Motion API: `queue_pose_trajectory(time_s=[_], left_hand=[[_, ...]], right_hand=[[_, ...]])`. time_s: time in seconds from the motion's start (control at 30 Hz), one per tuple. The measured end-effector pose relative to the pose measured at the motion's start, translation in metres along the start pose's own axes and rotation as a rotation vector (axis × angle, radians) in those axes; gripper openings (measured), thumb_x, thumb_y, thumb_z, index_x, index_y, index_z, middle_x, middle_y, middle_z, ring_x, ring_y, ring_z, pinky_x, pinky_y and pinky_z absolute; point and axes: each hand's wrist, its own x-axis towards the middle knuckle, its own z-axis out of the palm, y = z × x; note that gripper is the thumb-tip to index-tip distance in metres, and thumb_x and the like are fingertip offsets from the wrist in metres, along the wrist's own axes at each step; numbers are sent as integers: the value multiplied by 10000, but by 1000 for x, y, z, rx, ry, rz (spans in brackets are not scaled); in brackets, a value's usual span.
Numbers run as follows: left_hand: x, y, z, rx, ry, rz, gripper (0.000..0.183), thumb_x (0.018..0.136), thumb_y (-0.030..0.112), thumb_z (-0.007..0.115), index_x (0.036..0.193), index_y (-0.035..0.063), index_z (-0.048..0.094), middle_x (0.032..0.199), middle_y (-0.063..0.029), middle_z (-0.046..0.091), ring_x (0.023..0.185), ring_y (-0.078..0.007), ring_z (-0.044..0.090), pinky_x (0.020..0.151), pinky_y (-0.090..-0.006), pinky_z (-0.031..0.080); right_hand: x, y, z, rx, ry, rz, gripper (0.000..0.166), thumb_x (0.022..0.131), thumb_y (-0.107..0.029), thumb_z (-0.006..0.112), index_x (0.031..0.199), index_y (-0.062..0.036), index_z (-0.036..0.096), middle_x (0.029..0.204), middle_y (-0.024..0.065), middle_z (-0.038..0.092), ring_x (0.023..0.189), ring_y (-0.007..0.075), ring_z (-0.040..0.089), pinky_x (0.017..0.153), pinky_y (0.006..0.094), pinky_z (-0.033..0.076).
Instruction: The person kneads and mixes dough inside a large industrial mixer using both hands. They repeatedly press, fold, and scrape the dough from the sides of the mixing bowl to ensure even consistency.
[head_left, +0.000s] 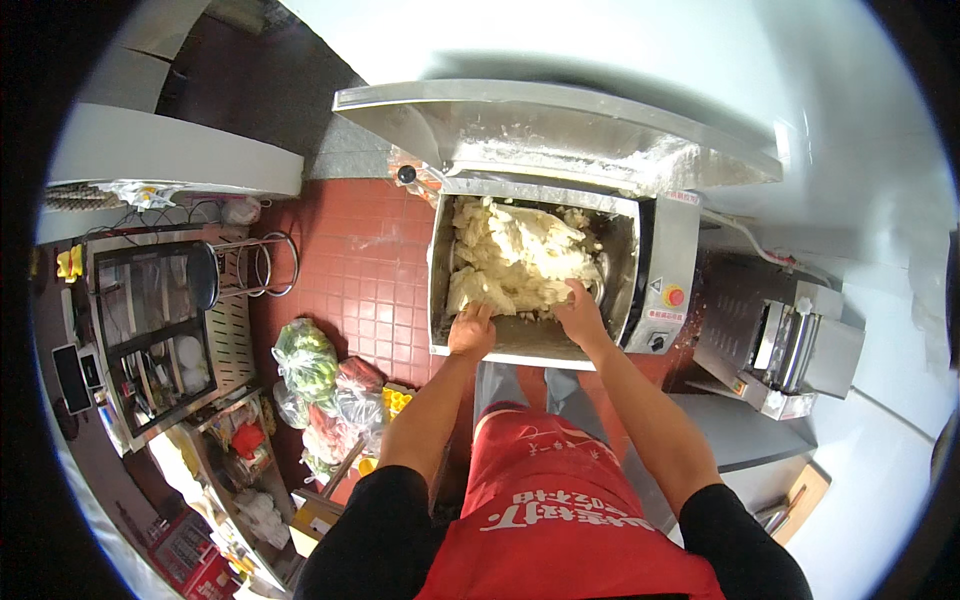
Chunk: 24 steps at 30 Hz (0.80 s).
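Note:
A large lump of pale, ragged dough (517, 247) fills much of the steel tub (619, 285) of a dough mixer. My left hand (472, 331) grips the dough's near left edge, with its fingertips partly sunk from sight. At the near right edge, my right hand (581, 315) pinches dough between thumb and fingers. Part of a curved metal mixing bar (602, 274) shows beside the dough at the right. Loose crumbs cling around the tub. The mixer's flour-dusted steel lid (555, 139) stands raised behind it.
Right of the tub, the control panel (664, 277) carries a red stop button (673, 297) and a rotary switch (657, 342). A steel roller machine (787, 352) stands farther right. Bagged vegetables (306, 360) lie on the red tiled floor (360, 262), near a round-legged stool (255, 266).

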Motion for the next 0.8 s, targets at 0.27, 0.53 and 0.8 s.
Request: queue_pose_trajectory(time_s=[0.27, 0.53, 0.8], left_hand=[[-2, 37, -5, -256, 212, -62, 527, 677, 89, 769, 1079, 8, 437, 1109, -222, 485, 1026, -402, 491, 781, -464, 478], [41, 56, -10, -47, -19, -102, 336, 806, 126, 636, 1142, 127, 633, 1145, -135, 565, 1040, -367, 581, 846, -466, 522], [46, 44, 1, 291, -465, -15, 244, 944, 271, 564, 1064, 60, 535, 1059, -150, 631, 943, -347, 667, 740, -466, 566]], right_hand=[[-23, 34, 39, 178, -157, 150, 381, 866, -153, 636, 1210, 9, 603, 1003, 177, 702, 936, 299, 679, 823, 358, 518], [-72, 56, 14, 147, -77, -61, 293, 855, -74, 681, 1131, -16, 604, 840, 98, 693, 777, 174, 675, 701, 300, 525], [-71, 55, 30, 26, -89, -112, 331, 870, -189, 680, 1169, -67, 609, 906, 141, 699, 847, 268, 695, 756, 357, 540]])
